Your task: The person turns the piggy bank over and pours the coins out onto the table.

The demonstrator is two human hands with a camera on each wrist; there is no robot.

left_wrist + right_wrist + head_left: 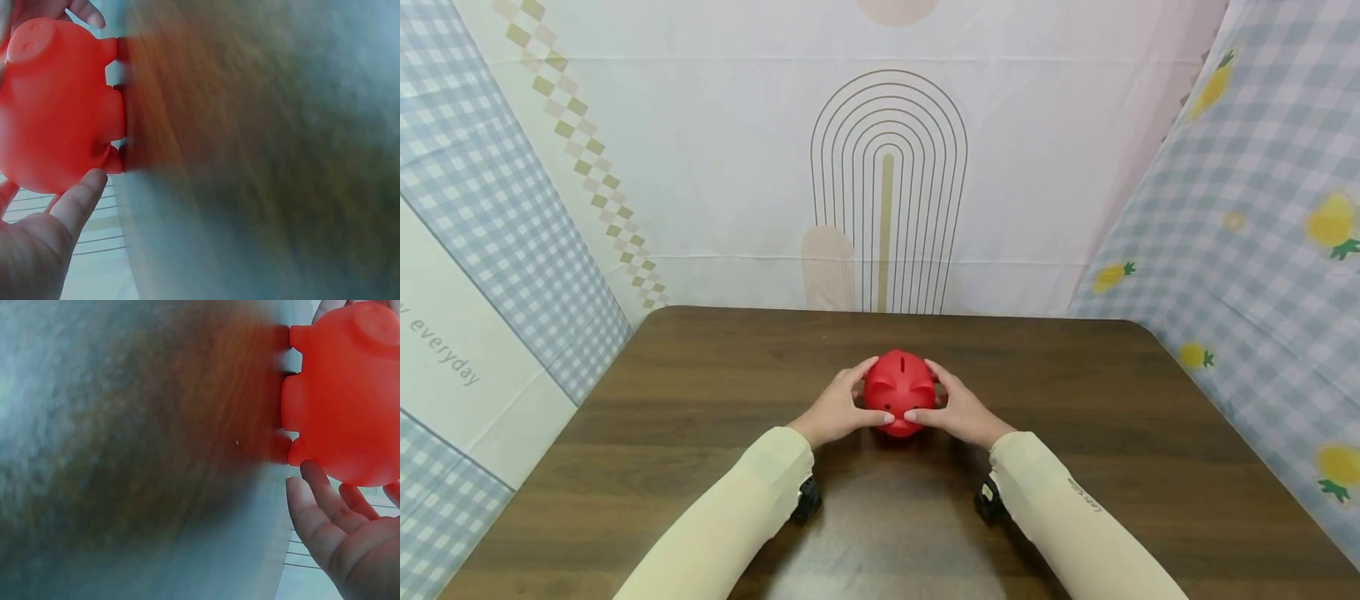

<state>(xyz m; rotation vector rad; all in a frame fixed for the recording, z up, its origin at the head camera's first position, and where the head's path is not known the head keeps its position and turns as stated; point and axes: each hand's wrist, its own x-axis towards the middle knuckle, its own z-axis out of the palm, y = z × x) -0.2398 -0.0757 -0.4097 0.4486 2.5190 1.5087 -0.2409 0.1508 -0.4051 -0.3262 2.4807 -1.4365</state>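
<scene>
A red piggy bank [898, 383] stands upright on the brown table, its coin slot on top and its snout toward me. My left hand [838, 408] holds its left side, with the thumb across the front by the snout and the fingers curving round behind. From the other side my right hand [964, 410] grips it the same way, so both thumbs nearly meet at the snout. In the left wrist view, the short feet of the piggy bank [56, 106] are at the table surface. The right wrist view has fingertips near the lower body of the piggy bank [350, 400].
The wood-grain table [700, 467] has rounded far corners. Behind it hangs a white cloth [730, 158] with a line-arch print. Checked cloths with blue squares [497, 150] and pineapple prints line the sides. Dark wrist devices [806, 500] sit under both sleeves.
</scene>
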